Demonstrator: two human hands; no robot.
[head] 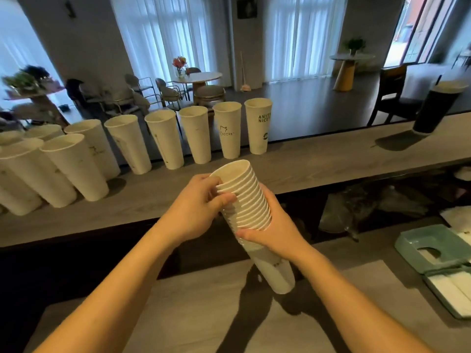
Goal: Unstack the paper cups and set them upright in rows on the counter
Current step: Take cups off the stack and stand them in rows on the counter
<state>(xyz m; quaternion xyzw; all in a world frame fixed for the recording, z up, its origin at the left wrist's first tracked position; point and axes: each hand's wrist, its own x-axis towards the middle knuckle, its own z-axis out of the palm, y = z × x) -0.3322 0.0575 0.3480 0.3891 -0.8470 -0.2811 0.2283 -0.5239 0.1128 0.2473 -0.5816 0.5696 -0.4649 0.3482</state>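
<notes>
I hold a tilted stack of white paper cups (251, 200) in front of me, above the lower counter. My right hand (275, 233) wraps the stack's middle from the right. My left hand (201, 205) grips the rims near the top, fingers on the uppermost cup. Several white cups stand upright on the raised counter (318, 161): a back row (229, 131) runs from the centre to the left, and a front row (74, 166) stands at the left.
A tall dark cup (435, 108) stands on the raised counter at far right. A green tissue box (438, 248) and white napkins (453, 289) lie on the lower counter at right. Beyond the counter are café tables and chairs.
</notes>
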